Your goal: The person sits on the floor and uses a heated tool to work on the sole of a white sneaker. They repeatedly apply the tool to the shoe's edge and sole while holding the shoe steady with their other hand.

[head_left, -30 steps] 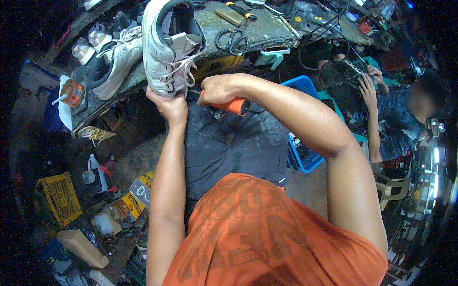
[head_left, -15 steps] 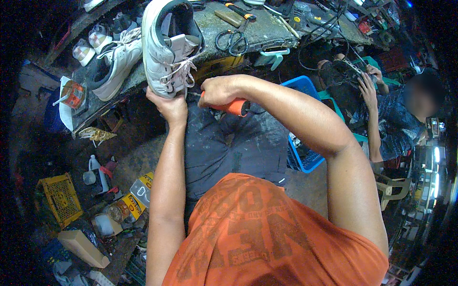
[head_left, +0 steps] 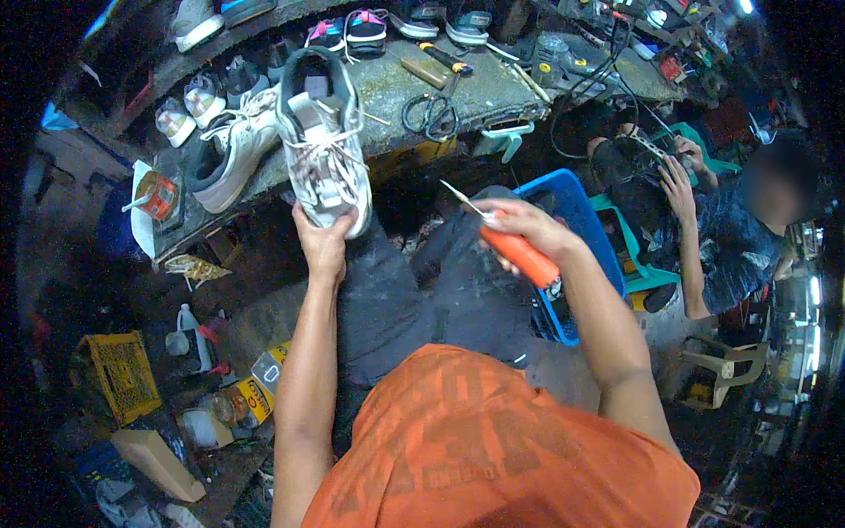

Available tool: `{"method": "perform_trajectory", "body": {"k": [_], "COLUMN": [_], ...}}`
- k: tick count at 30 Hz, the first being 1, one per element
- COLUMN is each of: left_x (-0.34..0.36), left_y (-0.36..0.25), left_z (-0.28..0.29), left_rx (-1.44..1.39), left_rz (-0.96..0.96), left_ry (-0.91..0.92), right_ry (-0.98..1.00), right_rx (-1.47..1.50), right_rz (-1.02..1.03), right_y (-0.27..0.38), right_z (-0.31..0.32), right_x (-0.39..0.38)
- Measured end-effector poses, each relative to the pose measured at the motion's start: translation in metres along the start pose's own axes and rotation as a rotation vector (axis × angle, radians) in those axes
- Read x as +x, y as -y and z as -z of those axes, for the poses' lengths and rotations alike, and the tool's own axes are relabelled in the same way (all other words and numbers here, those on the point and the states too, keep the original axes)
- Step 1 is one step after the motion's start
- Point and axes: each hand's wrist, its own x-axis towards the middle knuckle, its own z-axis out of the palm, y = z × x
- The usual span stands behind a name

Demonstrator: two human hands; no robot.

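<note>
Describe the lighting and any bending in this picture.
Head view: the held white lace-up sneaker is brightly lit, while the corners sink into darkness; head view too: the long grey workbench curves with fisheye distortion, and white strip lights glare at far right.

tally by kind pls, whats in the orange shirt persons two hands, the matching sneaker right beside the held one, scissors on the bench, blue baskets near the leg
White sneakers: 2 (one in the left hand, one beside it)
Orange-handled pointed tool: 1, in the right hand
Scissors: 1
Blue basket: 1
Total: 5
</note>
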Motion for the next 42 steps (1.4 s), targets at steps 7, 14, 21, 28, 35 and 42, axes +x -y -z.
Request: {"method": "perform_trajectory", "body": {"k": [7,14,21,28,35,42], "left_x": [0.086,0.124,0.165,0.216,0.092,-0.056], "left_y": [-0.072,-0.060,-0.120,-0.176,-0.225,-0.205], "left_z": [-0.054,-0.077,-0.011,0.010,0.040,0.010], "left_rx": [-0.127,0.205,1.035,1.842,1.244,1.015], "left_rz": [0.011,-0.177,-0.925,-0.296,-0.317,-0.128], "left_ry": [0.388,0.069,-0.040,0.517,0.378,0.629], "right_ry": [-0.142,-0.203,-0.259,-0.318,-0.376,-0.217], "right_rx": [0.149,0.330,0.469,0.441,0.486,0.516], "right_rz": [-0.017,0.039,0.217,0.222,0.316,0.468], "right_y": [-0.064,-0.106,-0.150,-0.139,-0.110,-0.045], "right_z": [0.034,0.041,0.035,0.025,0.001,-0.047], "right_x": [-0.032,-0.029,-0.009,-0.011,-0.025,0.005]}}
